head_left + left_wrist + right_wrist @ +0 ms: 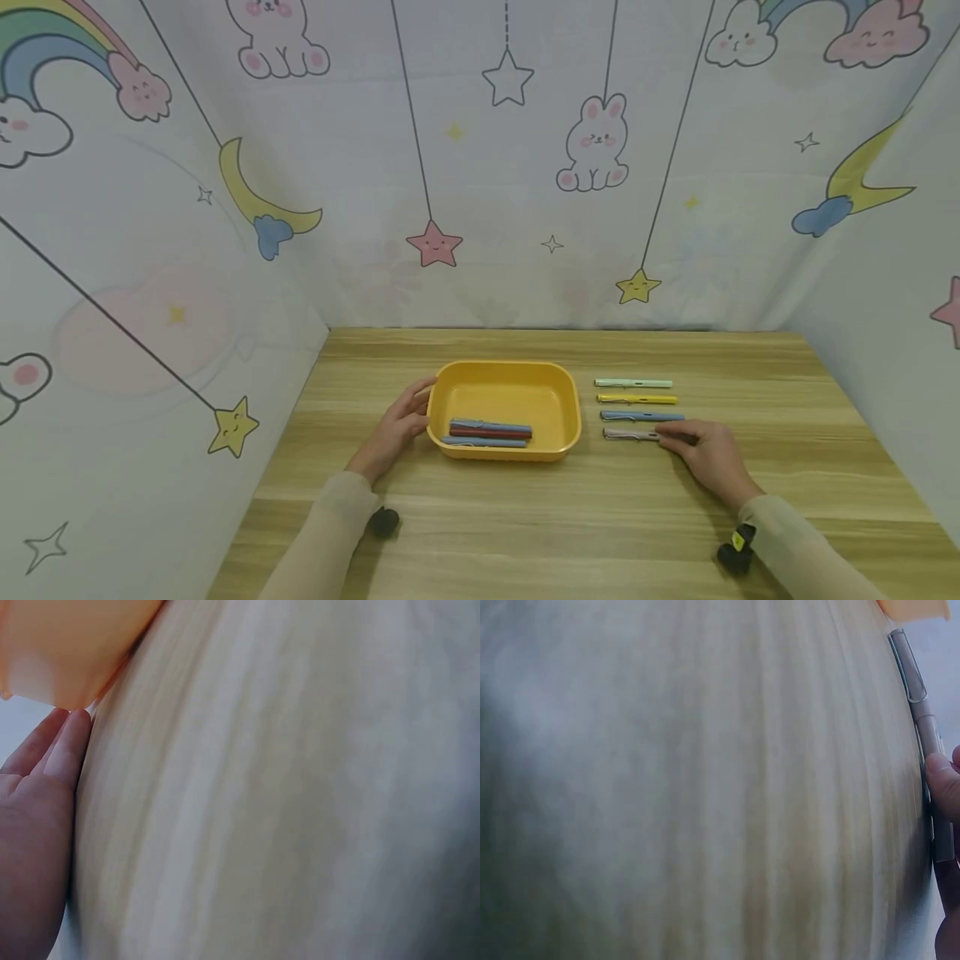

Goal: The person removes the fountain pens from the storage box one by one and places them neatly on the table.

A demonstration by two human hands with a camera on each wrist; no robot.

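A yellow plastic basket (504, 454) stands on the wooden table, with two blue pens and a dark red pen (491, 433) lying along its near side. My left hand (393, 429) touches the basket's left wall with its fingers extended; the left wrist view shows the fingertips against the basket's side (64, 656). On the right, my right hand (708, 458) pinches a grey pen (628, 434) by its barrel, with thumb and fingers. In the right wrist view the pen (909, 667) lies along the tabletop, its clipped cap end pointing away from the hand.
Just beyond the grey pen, a blue pen (637, 416), a yellow pen (637, 399) and a pale green pen (633, 383) lie in a roughly parallel column, right of the basket. A cloth printed with cartoon figures (525, 292) surrounds the table (540, 533) behind and at both sides.
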